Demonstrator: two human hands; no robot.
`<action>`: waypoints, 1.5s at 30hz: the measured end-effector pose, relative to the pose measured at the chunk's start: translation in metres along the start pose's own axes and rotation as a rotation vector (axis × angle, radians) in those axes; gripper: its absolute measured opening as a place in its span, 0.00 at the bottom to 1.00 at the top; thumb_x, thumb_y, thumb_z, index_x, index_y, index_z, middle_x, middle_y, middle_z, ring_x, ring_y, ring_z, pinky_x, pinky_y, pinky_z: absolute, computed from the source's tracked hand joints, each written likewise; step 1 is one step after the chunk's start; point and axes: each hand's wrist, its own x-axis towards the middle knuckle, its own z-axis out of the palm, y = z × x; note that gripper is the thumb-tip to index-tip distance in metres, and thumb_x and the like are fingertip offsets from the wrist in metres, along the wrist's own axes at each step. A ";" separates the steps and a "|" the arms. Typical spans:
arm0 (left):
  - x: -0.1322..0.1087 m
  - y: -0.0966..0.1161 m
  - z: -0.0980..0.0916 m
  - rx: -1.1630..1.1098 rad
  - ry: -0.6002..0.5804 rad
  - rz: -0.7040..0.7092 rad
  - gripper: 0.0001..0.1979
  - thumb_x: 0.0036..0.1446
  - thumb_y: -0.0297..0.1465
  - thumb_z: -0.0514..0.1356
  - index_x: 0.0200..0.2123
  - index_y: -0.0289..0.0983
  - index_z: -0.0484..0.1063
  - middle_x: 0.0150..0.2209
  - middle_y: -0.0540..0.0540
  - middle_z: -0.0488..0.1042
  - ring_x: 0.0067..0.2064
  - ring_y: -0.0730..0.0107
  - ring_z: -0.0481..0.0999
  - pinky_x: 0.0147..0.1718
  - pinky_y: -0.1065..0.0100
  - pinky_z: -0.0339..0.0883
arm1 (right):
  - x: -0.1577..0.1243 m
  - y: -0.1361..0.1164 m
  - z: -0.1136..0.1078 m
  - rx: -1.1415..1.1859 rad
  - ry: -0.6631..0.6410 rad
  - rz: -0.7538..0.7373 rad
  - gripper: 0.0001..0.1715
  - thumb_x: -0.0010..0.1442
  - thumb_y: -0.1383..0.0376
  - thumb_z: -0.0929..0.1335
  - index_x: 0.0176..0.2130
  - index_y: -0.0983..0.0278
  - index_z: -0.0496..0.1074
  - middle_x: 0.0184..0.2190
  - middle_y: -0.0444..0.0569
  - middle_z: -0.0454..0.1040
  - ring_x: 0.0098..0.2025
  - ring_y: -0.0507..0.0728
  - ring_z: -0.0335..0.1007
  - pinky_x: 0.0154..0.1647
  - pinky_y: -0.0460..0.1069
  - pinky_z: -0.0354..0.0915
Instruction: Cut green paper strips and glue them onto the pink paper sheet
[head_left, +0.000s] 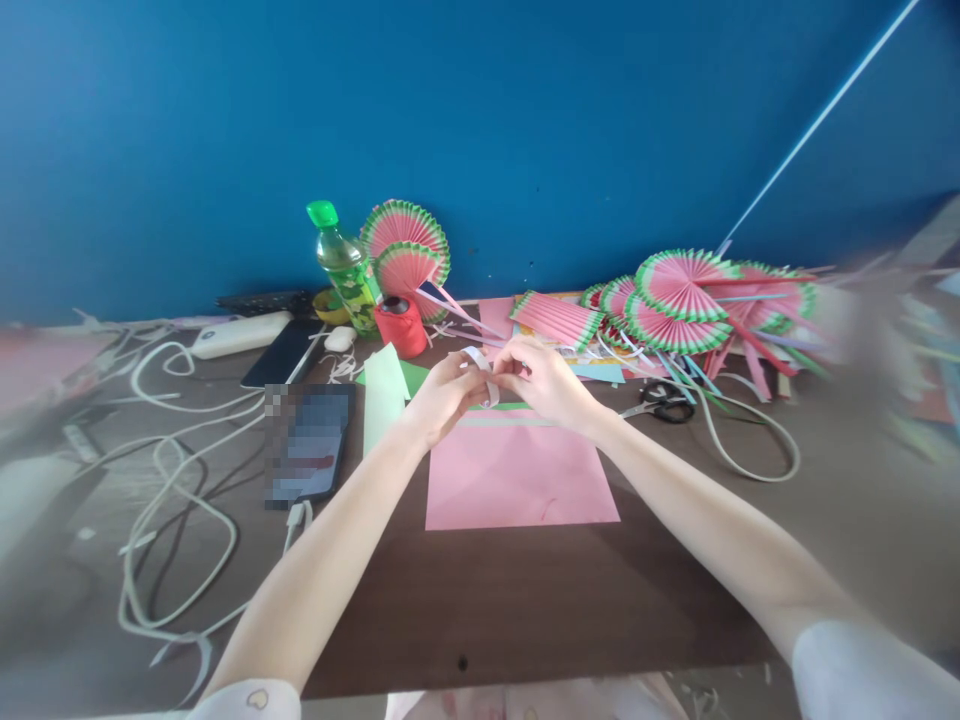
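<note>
My left hand [444,394] and my right hand [541,378] meet above the far edge of a pink paper sheet [517,478] on the brown table [525,600]. Both pinch a thin white strip [480,362] that curls between the fingertips. A green band [501,407] runs along the sheet's top edge, just under my hands. A pale green folded paper [382,395] lies to the left of my left hand.
A phone [309,445] on a cable lies left of the sheet. Behind it are a second phone [283,352], a power bank [238,334], a green-capped bottle [343,265] and a red spool [400,325]. Pink-and-green paper fans [682,295], scissors [664,402] and white cables [172,480] crowd the sides.
</note>
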 end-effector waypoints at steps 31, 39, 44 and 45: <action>0.003 -0.003 -0.006 0.201 -0.142 0.107 0.11 0.46 0.26 0.60 0.36 0.34 0.66 0.27 0.50 0.71 0.29 0.75 0.71 0.32 0.70 0.62 | -0.008 -0.009 0.006 -0.020 0.068 0.013 0.07 0.52 0.74 0.62 0.28 0.61 0.61 0.30 0.45 0.68 0.30 0.52 0.61 0.31 0.47 0.59; 0.006 -0.002 -0.011 0.037 -0.021 0.079 0.14 0.43 0.28 0.62 0.35 0.34 0.64 0.31 0.46 0.74 0.33 0.68 0.75 0.31 0.69 0.64 | -0.009 -0.018 0.003 0.149 0.039 0.059 0.07 0.52 0.71 0.64 0.30 0.61 0.59 0.28 0.42 0.67 0.32 0.51 0.65 0.36 0.49 0.62; 0.007 -0.002 -0.013 0.040 -0.042 0.059 0.14 0.44 0.28 0.62 0.34 0.35 0.62 0.29 0.49 0.74 0.29 0.73 0.73 0.32 0.68 0.63 | -0.006 -0.018 0.000 0.202 0.099 0.066 0.09 0.52 0.72 0.65 0.32 0.61 0.59 0.29 0.43 0.67 0.34 0.51 0.67 0.39 0.49 0.64; 0.007 -0.003 -0.013 0.050 -0.070 0.053 0.14 0.42 0.27 0.62 0.34 0.35 0.62 0.29 0.50 0.74 0.29 0.74 0.73 0.33 0.68 0.63 | -0.006 -0.017 -0.001 0.220 0.121 0.071 0.09 0.52 0.72 0.65 0.33 0.61 0.59 0.29 0.42 0.67 0.34 0.51 0.67 0.38 0.49 0.64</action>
